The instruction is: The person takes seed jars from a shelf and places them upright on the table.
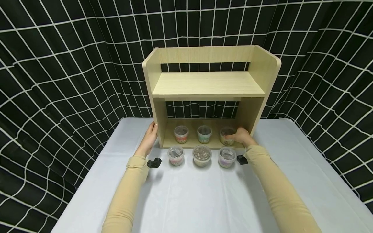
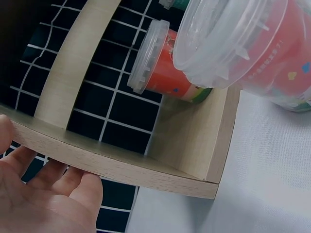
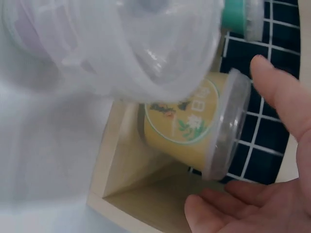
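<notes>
A light wooden shelf (image 1: 208,84) stands on the white table. My left hand (image 1: 148,139) holds its left side panel (image 2: 112,160), with the fingers along the outside and the thumb at the edge. On the bottom board sit a red lidded tub (image 1: 181,135), a teal tub (image 1: 204,134) and, at the right end, a yellow tub (image 3: 187,121). My right hand (image 1: 242,137) reaches into the shelf by the yellow tub. In the right wrist view, its thumb and fingers spread loosely at either side of that tub's clear lid (image 3: 227,128).
In front of the shelf stand a pinkish-red tub (image 1: 176,156), a whitish tub (image 1: 202,156) and a purple tub (image 1: 227,157), all with clear lids. White cloth (image 1: 192,197) covers the table. Black curtains with a white grid (image 1: 73,81) hang behind and along both sides.
</notes>
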The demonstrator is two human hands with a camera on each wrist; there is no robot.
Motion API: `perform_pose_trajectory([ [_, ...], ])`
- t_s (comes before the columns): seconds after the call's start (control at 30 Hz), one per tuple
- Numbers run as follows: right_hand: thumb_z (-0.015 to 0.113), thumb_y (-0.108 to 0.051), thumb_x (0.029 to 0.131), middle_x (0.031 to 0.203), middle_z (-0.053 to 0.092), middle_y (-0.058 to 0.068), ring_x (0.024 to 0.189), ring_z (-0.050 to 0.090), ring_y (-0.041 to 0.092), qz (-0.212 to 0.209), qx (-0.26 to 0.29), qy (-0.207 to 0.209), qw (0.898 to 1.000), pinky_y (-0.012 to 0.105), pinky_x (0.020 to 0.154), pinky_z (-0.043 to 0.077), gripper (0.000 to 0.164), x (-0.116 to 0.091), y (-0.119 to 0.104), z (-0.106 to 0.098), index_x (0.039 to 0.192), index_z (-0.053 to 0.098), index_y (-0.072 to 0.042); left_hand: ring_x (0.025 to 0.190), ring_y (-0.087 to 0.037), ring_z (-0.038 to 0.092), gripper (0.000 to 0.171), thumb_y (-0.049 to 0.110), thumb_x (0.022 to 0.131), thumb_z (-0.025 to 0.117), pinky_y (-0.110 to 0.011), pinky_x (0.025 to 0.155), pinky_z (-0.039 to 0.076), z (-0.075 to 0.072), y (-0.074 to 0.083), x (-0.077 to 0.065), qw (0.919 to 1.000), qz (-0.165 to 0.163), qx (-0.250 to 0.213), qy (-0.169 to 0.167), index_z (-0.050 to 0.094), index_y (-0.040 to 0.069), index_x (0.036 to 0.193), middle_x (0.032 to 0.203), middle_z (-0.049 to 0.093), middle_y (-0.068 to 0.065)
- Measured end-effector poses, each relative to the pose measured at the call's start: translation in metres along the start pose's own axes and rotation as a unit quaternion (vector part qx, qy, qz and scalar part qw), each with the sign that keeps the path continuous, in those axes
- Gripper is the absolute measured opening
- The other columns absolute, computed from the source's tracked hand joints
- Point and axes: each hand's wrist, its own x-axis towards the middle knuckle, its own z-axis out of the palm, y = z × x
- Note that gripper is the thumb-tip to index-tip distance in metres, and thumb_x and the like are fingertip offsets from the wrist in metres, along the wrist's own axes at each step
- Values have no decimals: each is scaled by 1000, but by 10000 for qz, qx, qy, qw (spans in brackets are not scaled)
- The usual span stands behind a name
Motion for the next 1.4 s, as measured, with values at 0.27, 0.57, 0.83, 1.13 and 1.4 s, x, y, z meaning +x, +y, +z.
perform_pose_trajectory([
  [0.27, 66, -36, 73, 121, 25, 41, 112, 27, 48, -139, -809, 114, 9966, 49, 94, 27, 91, 2, 0, 5, 120, 18, 25, 125, -21, 18, 59, 44, 91, 29, -39, 102, 15, 2, -2, -1, 9999, -127, 47, 1, 13, 14, 138, 139, 18, -8],
  [0.57, 66, -38, 74, 123, 25, 40, 113, 25, 48, -99, -972, 52, 9952, 49, 95, 26, 90, 4, 2, 6, 121, 21, 24, 125, -22, 18, 58, 42, 92, 29, -39, 101, 16, 0, -5, -3, 9999, -25, 79, -57, 12, 11, 138, 139, 18, -10],
  [0.83, 66, -37, 73, 120, 31, 38, 110, 31, 46, -150, -910, -75, 9957, 49, 93, 29, 84, 9, -2, 7, 119, 28, 22, 125, -21, 18, 55, 38, 93, 28, -36, 102, 15, -4, 0, -4, 9999, 17, -59, -122, 11, 10, 138, 139, 17, -11],
  [1.13, 65, -39, 74, 120, 31, 37, 110, 32, 45, 4, -980, -138, 9951, 48, 92, 30, 84, 12, 0, 6, 119, 28, 22, 125, -19, 18, 56, 39, 92, 28, -35, 102, 16, -3, 2, -3, 9999, -40, 41, -162, 12, 12, 138, 139, 18, -9],
  [1.4, 65, -39, 74, 120, 32, 37, 110, 33, 45, -4, -948, -74, 9955, 48, 92, 30, 84, 12, 4, 5, 120, 28, 21, 125, -20, 17, 56, 40, 92, 28, -36, 102, 15, -2, 4, -2, 9997, -49, 12, -231, 11, 12, 138, 139, 16, -10],
])
